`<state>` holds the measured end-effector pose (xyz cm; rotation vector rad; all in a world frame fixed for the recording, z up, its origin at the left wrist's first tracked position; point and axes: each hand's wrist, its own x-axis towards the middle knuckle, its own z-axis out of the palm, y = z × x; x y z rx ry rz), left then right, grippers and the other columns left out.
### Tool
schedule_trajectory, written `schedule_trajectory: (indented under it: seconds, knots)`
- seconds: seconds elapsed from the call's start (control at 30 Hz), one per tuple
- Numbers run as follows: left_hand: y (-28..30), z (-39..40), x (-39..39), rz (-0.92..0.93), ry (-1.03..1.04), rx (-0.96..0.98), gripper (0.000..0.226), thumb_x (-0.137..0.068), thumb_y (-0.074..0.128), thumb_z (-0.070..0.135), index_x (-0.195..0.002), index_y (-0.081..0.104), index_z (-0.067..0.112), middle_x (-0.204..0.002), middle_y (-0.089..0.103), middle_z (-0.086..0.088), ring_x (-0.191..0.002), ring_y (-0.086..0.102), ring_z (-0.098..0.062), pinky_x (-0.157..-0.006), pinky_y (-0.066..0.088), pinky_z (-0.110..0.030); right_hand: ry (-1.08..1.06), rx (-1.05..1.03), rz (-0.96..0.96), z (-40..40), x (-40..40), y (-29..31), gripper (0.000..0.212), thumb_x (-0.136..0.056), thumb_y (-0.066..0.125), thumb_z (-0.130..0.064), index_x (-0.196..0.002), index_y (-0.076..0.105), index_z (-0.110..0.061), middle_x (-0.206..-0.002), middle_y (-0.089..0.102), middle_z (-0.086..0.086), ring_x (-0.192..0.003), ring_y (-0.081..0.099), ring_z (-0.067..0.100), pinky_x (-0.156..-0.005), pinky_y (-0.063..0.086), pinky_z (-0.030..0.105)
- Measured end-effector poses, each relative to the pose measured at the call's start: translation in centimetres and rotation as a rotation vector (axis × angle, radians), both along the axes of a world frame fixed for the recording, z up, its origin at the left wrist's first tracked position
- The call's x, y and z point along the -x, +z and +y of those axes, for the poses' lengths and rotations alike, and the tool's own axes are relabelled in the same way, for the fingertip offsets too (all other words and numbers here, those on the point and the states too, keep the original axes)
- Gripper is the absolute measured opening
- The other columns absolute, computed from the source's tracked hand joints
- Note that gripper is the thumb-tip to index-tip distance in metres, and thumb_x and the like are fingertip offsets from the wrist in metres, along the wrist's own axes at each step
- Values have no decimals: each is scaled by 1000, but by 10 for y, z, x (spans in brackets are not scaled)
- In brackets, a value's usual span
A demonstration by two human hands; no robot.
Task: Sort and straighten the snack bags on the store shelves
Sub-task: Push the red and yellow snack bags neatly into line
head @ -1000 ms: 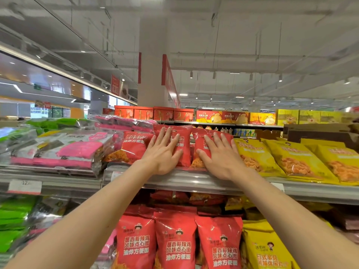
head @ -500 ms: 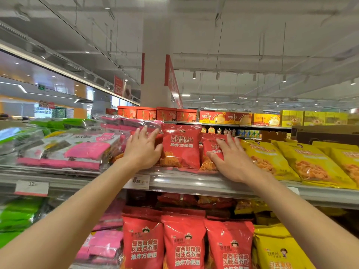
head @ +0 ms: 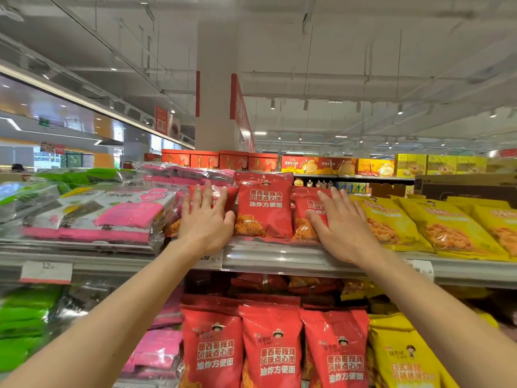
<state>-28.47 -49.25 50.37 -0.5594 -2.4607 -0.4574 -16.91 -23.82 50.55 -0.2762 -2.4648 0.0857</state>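
Three red snack bags stand in a row on the top shelf (head: 279,257). The middle red bag (head: 264,204) stands upright and uncovered between my hands. My left hand (head: 205,219) lies flat, fingers spread, on the left red bag (head: 223,194), hiding most of it. My right hand (head: 340,222) lies flat, fingers spread, on the right red bag (head: 307,208). Neither hand grips a bag.
Pink seaweed packs (head: 112,217) lie to the left, yellow snack bags (head: 436,225) to the right on the same shelf. Below hang more red bags (head: 271,351), a yellow bag (head: 402,359), pink packs (head: 156,354) and green packs (head: 22,320). Gift boxes (head: 316,165) line the far shelf.
My hands have spread apart from the centre onto the outer red bags. The middle bag, lying back a second ago, now stands upright and uncovered.
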Motion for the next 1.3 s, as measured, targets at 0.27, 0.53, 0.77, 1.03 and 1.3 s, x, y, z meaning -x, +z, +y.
schedule_trajectory:
  seconds: [0.27, 0.53, 0.77, 1.03, 1.3]
  knots:
    - [4, 52, -52, 254, -348, -324, 50, -99, 55, 37, -145, 48, 20, -144, 47, -4, -134, 43, -23, -112, 40, -44, 19, 116, 213, 28, -31, -2, 73, -102, 40, -57, -161, 21, -20, -167, 25, 7, -155, 22, 25, -125, 22, 47]
    - [13, 167, -110, 184, -621, -162, 39, -96, 57, 39, -133, 56, 27, -134, 49, 3, -109, 59, -18, -96, 51, -41, -125, 32, 22, 115, -92, 16, 47, -99, 54, -45, -138, 56, -18, -135, 58, 8, -124, 56, 29, -99, 46, 39]
    - [13, 240, -113, 254, -293, 249, 52, -103, 35, 49, -151, 39, 29, -147, 51, -2, -139, 35, -27, -117, 25, -49, -51, -112, -121, 156, -94, 22, 33, -98, 51, -45, -112, 67, -19, -106, 72, 5, -103, 63, 30, -84, 53, 41]
    - [6, 248, -113, 142, -186, 363, 57, -106, 18, 49, -159, 24, 28, -169, 15, 6, -156, 12, -19, -125, 3, -52, 111, -111, -66, 173, -92, 14, 45, -99, 52, -51, -126, 67, -18, -113, 73, 4, -104, 66, 28, -86, 57, 45]
    - [6, 252, -113, 106, -120, 424, 59, -106, 14, 48, -161, 18, 27, -169, 16, 9, -156, 10, -18, -124, -1, -55, 144, -136, -64, 178, -92, 11, 45, -101, 49, -49, -129, 66, -19, -117, 67, 7, -112, 60, 29, -92, 53, 42]
